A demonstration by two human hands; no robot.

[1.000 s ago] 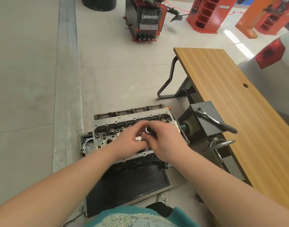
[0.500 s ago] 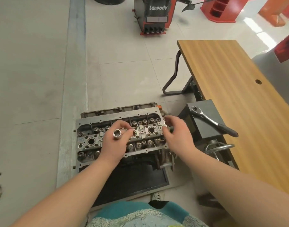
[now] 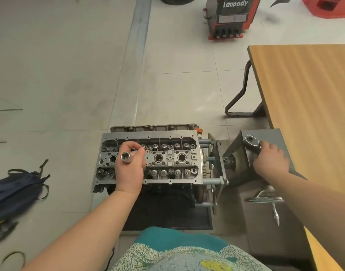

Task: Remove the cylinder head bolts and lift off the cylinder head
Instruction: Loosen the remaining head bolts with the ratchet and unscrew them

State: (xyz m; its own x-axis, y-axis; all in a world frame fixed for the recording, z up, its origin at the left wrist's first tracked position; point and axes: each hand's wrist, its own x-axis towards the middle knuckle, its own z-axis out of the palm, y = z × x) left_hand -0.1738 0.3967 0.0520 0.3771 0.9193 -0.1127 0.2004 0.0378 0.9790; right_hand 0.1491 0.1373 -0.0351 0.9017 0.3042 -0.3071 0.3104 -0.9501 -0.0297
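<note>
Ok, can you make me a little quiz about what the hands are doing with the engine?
1. True or false: the left hand holds a socket over the cylinder head.
2. What does the right hand reach for? A) the hand wheel B) the ratchet C) the wooden table
3. Fill in: the ratchet lies on top of the grey ____ of the stand.

Key
1. True. The socket's open end faces the camera.
2. B. The hand rests over the ratchet's handle on the box.
3. box
</note>
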